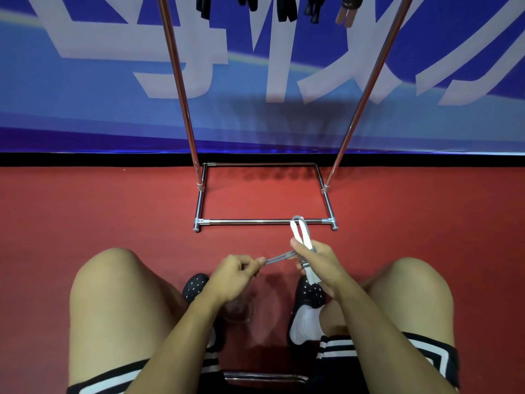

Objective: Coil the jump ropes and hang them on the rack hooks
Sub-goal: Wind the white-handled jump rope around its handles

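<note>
The person sits facing a metal rack (264,222) that stands on the red floor (85,211), knees apart and both hands held out between them. The right hand (315,264) has its fingers and thumb curled round the white handles of a jump rope (301,237), which lie side by side and stick out past the hand toward the rack, their far ends over the near bottom bar. Grey cord is wound several turns round the handles inside this grip. The left hand (237,273) pinches a short stretch of the same grey cord between thumb and fingertips; the doubled strands run taut from that pinch rightward into the right hand. The rope bundle is held in the air just near of the rack's base, above the black shoes (196,284) and white sock (305,322).

The rack's two shiny uprights rise from the rectangular floor frame and lean outward toward the top of the view. Dark handles (284,8) of other ropes hang at the top edge between the uprights, with a tan pair at the right. Behind the rack is a blue banner (113,81) with large pale lettering.
</note>
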`<state>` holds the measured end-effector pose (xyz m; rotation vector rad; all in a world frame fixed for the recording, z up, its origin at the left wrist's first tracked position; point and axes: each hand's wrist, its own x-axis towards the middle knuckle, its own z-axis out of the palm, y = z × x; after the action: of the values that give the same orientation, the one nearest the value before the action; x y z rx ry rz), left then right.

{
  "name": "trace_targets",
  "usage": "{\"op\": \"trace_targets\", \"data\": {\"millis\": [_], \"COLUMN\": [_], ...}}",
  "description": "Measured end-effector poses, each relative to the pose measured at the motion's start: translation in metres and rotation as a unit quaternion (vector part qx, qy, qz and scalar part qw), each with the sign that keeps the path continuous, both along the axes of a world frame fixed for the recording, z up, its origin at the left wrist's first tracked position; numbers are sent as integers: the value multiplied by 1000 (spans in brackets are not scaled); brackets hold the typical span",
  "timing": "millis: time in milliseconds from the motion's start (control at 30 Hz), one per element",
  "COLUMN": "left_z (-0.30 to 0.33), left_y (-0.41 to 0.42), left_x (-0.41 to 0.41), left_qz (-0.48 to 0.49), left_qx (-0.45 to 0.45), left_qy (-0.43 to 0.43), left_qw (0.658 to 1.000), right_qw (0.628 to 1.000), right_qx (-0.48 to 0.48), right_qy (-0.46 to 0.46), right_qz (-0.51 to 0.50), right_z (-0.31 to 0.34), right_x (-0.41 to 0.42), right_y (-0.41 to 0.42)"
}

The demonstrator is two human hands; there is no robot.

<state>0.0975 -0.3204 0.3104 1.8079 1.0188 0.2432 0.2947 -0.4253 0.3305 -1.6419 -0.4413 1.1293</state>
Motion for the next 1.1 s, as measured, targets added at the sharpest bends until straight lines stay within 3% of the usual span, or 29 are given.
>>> {"op": "trace_targets", "data": {"millis": [233,633,933,1100], "left_z": [3,8,9,14], "left_y": [2,-5,-11,-12], "left_x": [-3,3,4,5], "left_qz": [42,47,19,20], "left_qx": [78,166,165,141], "left_qy": [15,-5,-23,-46], "left_qw": [996,985,986,989], "right_qw": [992,997,999,992], "right_qx": [5,58,20,25], "right_qy": [126,34,9,89], "right_qz": [12,36,42,91], "right_z": [-2,-10,0,4], "right_x": [1,-7,-9,-15], "right_y": [3,5,2,-2]}}
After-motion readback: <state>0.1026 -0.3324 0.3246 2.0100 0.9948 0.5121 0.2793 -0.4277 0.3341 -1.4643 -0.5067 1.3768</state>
